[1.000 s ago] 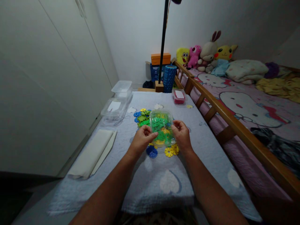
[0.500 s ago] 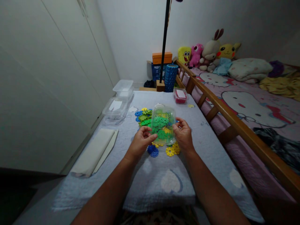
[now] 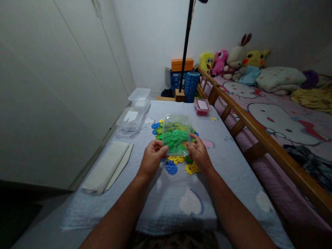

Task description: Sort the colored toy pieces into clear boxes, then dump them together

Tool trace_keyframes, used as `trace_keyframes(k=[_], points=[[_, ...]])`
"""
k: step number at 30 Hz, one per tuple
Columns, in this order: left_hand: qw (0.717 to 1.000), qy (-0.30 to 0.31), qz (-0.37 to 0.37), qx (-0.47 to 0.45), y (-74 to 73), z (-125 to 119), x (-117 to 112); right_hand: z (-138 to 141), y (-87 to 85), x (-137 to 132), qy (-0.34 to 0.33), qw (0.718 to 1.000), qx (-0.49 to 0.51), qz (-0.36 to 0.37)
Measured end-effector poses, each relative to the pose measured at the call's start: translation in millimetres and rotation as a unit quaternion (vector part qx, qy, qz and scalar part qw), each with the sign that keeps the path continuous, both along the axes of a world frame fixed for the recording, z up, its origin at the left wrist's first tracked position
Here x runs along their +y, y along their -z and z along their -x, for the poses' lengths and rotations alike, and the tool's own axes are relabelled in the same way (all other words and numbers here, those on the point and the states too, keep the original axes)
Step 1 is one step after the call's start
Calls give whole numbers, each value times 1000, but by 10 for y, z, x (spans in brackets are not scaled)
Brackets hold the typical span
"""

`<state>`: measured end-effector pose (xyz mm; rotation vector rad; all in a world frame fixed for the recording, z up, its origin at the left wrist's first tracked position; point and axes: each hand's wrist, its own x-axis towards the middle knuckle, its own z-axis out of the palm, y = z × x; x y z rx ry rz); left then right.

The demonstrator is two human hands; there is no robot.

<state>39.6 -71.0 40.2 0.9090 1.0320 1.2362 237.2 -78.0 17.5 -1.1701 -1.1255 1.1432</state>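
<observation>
Between my two hands a clear plastic container point(image 3: 177, 119) is held above the table, with green notched discs point(image 3: 175, 138) heaped inside. My left hand point(image 3: 152, 156) pinches its left side, thumb on top. On the right side my right hand point(image 3: 200, 152) grips it the same way. Beneath and around the container lies a pile of snowflake-shaped plastic discs: blue discs point(image 3: 171, 167) and yellow discs point(image 3: 191, 168) show at the near edge, others at the far edge. The container hides the middle of the pile.
Clear lidded containers point(image 3: 129, 117) stand at the table's left edge, beyond folded pale cloth point(image 3: 107, 166). A small container with red contents point(image 3: 201, 108) sits at the far right. A wooden bed rail point(image 3: 241, 121) runs along the right side; a black pole point(image 3: 185, 48) rises behind the table.
The container has shifted slightly left and tilted in my hands. The green discs inside have gathered toward its near part. Both hands keep hold of it.
</observation>
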Motion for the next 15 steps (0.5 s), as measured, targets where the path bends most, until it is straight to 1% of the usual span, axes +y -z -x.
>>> trace_keyframes(k=[3, 9, 15], points=[[1000, -8, 13, -15, 36, 30, 8, 44, 29, -20, -19, 1000, -10, -5], [998, -19, 33, -40, 106, 24, 24, 107, 82, -14, 18, 997, -54, -53], [998, -19, 31, -45, 130, 1, 26, 118, 91, -5, 39, 994, -78, -60]])
